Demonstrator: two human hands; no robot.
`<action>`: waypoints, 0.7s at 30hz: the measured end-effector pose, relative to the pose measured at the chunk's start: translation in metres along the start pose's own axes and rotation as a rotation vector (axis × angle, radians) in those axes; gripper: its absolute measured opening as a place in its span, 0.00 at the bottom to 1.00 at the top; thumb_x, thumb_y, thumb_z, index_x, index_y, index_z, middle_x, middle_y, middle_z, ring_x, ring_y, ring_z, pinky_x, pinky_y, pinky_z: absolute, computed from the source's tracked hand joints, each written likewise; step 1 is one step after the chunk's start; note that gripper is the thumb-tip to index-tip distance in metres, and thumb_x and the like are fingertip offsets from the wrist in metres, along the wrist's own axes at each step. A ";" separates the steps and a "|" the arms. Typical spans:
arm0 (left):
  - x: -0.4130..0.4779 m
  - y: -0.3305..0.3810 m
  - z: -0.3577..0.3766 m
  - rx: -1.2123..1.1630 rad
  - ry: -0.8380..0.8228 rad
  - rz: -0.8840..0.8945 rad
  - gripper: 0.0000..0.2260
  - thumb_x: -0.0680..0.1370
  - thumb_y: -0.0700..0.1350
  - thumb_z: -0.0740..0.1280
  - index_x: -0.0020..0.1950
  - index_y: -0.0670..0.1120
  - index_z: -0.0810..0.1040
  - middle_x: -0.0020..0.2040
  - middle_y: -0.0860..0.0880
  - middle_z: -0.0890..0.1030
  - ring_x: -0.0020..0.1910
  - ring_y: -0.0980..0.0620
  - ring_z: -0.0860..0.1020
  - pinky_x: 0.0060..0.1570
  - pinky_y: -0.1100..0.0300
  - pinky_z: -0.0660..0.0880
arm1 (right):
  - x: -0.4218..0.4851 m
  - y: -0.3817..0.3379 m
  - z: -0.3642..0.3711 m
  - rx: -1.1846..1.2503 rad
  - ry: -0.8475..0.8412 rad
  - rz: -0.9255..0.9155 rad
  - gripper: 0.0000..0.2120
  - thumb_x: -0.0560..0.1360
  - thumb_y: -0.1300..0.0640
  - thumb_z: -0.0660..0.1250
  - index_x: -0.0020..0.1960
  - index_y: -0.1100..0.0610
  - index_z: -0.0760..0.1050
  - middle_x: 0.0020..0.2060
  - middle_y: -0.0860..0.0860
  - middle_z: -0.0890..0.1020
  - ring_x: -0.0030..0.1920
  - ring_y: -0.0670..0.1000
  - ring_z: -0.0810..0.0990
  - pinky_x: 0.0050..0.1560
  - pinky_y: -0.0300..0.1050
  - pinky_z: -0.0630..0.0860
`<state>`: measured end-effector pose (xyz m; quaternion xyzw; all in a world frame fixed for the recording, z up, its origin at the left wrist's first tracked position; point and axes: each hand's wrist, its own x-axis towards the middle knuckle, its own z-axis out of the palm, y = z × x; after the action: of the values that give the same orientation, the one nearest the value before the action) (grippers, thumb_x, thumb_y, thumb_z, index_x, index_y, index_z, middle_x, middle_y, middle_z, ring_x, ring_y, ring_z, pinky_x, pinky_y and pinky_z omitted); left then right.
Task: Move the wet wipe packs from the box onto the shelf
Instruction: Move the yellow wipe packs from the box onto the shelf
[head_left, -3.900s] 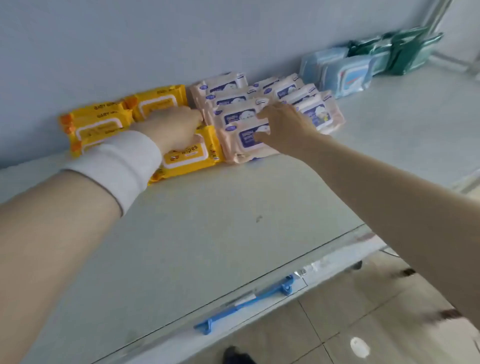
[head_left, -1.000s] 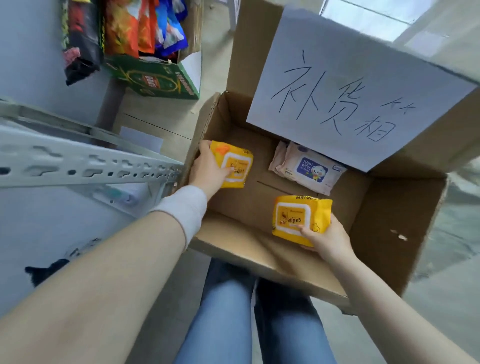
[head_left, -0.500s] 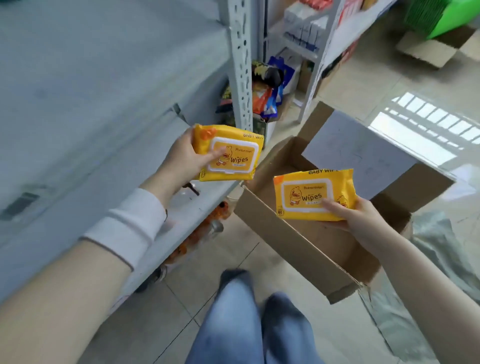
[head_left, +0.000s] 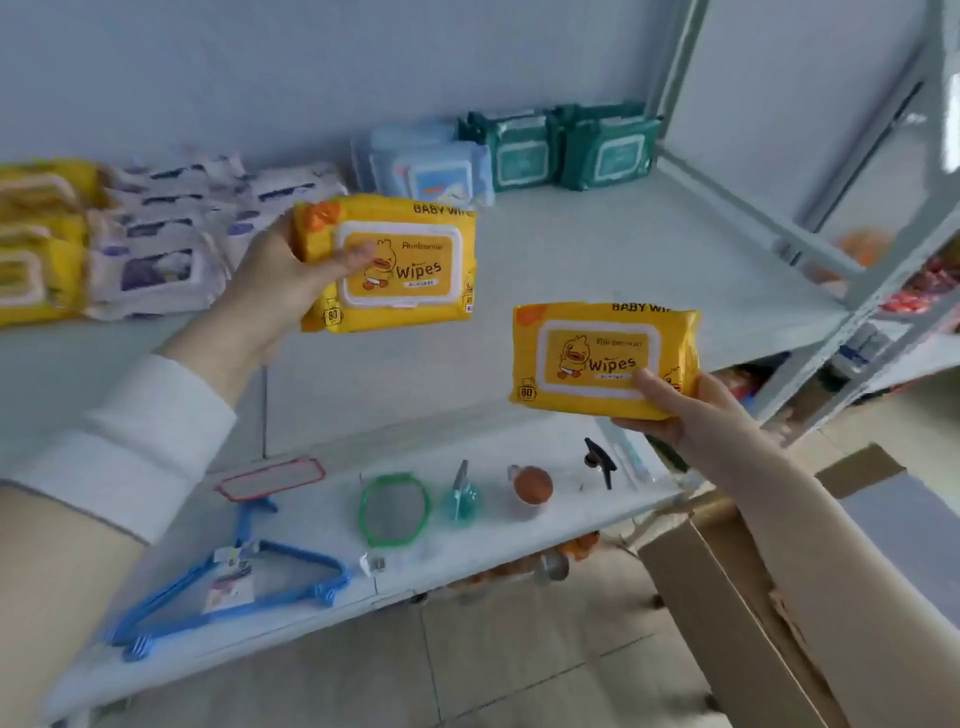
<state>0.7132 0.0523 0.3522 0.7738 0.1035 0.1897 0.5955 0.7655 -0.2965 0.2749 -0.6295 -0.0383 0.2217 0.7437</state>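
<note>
My left hand (head_left: 275, 291) grips a yellow wet wipe pack (head_left: 400, 265) by its left end, held up in front of the upper shelf (head_left: 597, 249). My right hand (head_left: 691, 410) holds a second yellow wet wipe pack (head_left: 597, 358) from below, lower and to the right. On the shelf's back left lie yellow packs (head_left: 36, 244) and pale pink packs (head_left: 166, 239). The cardboard box (head_left: 727, 597) is at the lower right; its inside is hidden.
Light blue packs (head_left: 431, 166) and green packs (head_left: 561, 148) stand at the shelf's back. A lower shelf (head_left: 467, 540) carries blue hangers (head_left: 228, 587), a green-rimmed item (head_left: 395, 509), a small bottle and an orange ball. A metal upright (head_left: 883, 208) rises at right.
Both hands lifted a yellow pack each out of the box and raised them to the upper shelf. The view swung from the box up to the shelf.
</note>
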 end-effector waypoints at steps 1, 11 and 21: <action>-0.001 -0.006 -0.026 -0.006 0.031 -0.012 0.17 0.60 0.56 0.73 0.46 0.57 0.76 0.39 0.62 0.83 0.38 0.65 0.81 0.36 0.65 0.78 | 0.009 0.002 0.024 0.008 -0.018 -0.001 0.25 0.59 0.48 0.75 0.54 0.54 0.74 0.47 0.48 0.86 0.48 0.51 0.85 0.40 0.40 0.81; -0.038 -0.074 -0.225 -0.027 0.276 -0.201 0.12 0.76 0.43 0.66 0.58 0.54 0.74 0.49 0.56 0.81 0.45 0.59 0.81 0.42 0.60 0.77 | 0.081 0.011 0.221 -0.089 -0.385 0.003 0.15 0.66 0.55 0.67 0.53 0.57 0.76 0.47 0.51 0.86 0.46 0.51 0.85 0.38 0.42 0.81; -0.059 -0.134 -0.424 -0.055 0.413 -0.381 0.10 0.77 0.43 0.64 0.55 0.56 0.73 0.45 0.58 0.84 0.39 0.59 0.84 0.38 0.57 0.77 | 0.114 0.066 0.445 -0.139 -0.490 0.070 0.08 0.75 0.60 0.65 0.53 0.55 0.76 0.51 0.54 0.84 0.50 0.53 0.83 0.43 0.46 0.83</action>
<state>0.4916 0.4394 0.3065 0.6690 0.3611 0.2305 0.6073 0.6994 0.1624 0.2774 -0.6074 -0.2106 0.3901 0.6592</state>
